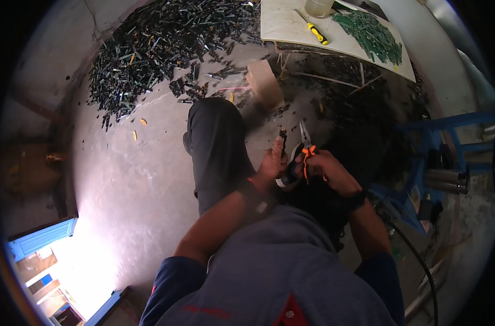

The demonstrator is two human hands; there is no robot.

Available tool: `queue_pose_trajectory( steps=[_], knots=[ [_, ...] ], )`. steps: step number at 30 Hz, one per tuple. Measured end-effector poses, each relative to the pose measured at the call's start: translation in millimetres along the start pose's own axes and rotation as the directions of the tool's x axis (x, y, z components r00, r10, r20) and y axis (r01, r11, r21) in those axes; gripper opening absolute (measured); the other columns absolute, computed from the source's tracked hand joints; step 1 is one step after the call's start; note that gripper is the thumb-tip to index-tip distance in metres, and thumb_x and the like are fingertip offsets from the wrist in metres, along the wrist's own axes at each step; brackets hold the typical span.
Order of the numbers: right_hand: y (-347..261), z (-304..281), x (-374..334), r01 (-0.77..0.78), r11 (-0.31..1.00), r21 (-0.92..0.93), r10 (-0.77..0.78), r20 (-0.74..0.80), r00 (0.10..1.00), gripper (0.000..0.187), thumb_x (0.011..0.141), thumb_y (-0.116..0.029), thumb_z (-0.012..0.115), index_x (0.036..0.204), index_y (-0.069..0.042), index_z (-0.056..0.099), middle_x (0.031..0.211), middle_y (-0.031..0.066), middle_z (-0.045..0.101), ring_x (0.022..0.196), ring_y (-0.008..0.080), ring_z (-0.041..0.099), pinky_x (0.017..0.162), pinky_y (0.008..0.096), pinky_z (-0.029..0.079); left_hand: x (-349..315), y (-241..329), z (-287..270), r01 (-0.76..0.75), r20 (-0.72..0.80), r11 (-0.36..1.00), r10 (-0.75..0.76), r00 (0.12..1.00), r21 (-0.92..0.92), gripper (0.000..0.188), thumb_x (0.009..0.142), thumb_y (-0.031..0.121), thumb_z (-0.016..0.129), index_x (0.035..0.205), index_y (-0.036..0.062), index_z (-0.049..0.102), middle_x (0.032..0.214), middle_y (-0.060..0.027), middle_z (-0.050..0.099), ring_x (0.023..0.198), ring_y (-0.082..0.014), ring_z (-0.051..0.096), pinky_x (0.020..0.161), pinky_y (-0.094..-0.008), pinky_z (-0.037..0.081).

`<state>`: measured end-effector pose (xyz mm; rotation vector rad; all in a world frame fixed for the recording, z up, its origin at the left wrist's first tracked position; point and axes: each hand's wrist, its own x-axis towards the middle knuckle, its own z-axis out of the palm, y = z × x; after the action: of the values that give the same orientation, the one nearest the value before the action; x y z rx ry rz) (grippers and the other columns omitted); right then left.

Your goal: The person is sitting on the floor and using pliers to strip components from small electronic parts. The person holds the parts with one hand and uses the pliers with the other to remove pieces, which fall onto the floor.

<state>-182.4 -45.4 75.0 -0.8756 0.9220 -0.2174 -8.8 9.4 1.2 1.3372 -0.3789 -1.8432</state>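
Observation:
My left hand is closed around a small dark strip-like piece that sticks up past the thumb, with a coppery spot at its top end. Just to the right, my right hand grips a pair of long-nose pliers by its orange-and-black handles. The pliers' metal jaws point up and away from me, apart from the piece. Both hands are held close together over my lap, between my knees. What exactly the dark piece is, I cannot make out.
A big heap of dark strips covers the floor at the far left. A tan block stands ahead. On the pale table lie a yellow-black screwdriver and green strips. At right are a blue stool and a metal flask.

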Motion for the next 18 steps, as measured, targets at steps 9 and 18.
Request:
queue_pose_trajectory(
  steps=[9, 18],
  knots=[
    [1, 11, -11, 0.102, 0.988, -0.114, -0.074, 0.228, 0.971, 0.031, 0.079, -0.017, 0.046, 0.099, 0.003, 0.059, 0.082, 0.0148, 0.066, 0.064, 0.0154, 0.059, 0.057, 0.0231, 0.046, 2, 5, -4, 0.165, 0.104, 0.973, -0.150, 0.983, -0.158, 0.062, 0.087, 0.071, 0.030, 0.057, 0.0161, 0.032, 0.049, 0.0050, 0.025, 0.038, -0.0088, 0.017, 0.038, -0.0268, 0.012],
    [3, 5, -8, 0.147, 0.984, -0.100, -0.106, 0.337, 0.936, 0.032, 0.082, -0.019, 0.044, 0.100, 0.003, 0.059, 0.083, 0.0153, 0.065, 0.065, 0.0175, 0.061, 0.053, 0.0233, 0.046, -12, 17, 3, 0.079, 0.113, 0.995, -0.072, 0.991, -0.060, 0.062, 0.091, 0.067, 0.025, 0.054, 0.0167, 0.024, 0.048, 0.0050, 0.020, 0.037, -0.0080, 0.015, 0.037, -0.0263, 0.011]
  ],
)
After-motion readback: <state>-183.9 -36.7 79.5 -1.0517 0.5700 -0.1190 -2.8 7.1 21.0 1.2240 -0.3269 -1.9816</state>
